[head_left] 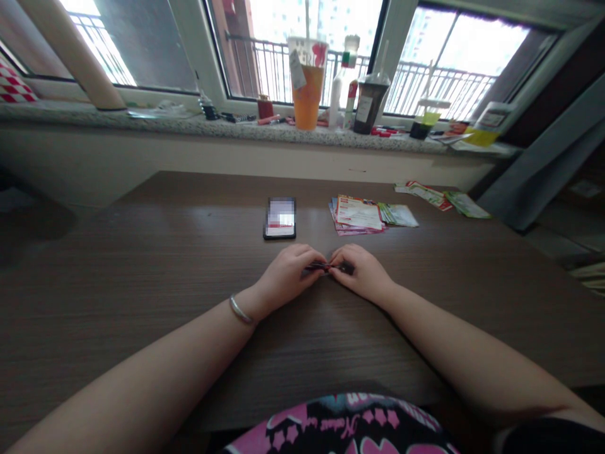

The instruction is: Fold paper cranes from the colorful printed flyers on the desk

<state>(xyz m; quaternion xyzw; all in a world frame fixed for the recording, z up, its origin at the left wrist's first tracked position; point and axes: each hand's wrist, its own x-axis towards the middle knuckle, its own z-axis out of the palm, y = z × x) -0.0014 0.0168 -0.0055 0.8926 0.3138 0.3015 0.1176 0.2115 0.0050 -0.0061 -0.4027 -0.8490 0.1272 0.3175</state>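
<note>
Both of my hands rest on the dark wooden table [142, 265] in front of me. My left hand [286, 274], with a silver bracelet at the wrist, and my right hand [362, 272] meet at the fingertips. Together they pinch a small thin dark item with a red streak [326, 267]; I cannot make out what it is. Fingers of both hands are curled closed around it.
A phone [280, 218] lies face up beyond my hands. A stack of printed cards [358, 214] sits to its right, more leaflets [428, 194] farther right. On the windowsill [142, 123] stand an orange drink cup [307, 82], a bottle [344, 82] and a dark cup [369, 104].
</note>
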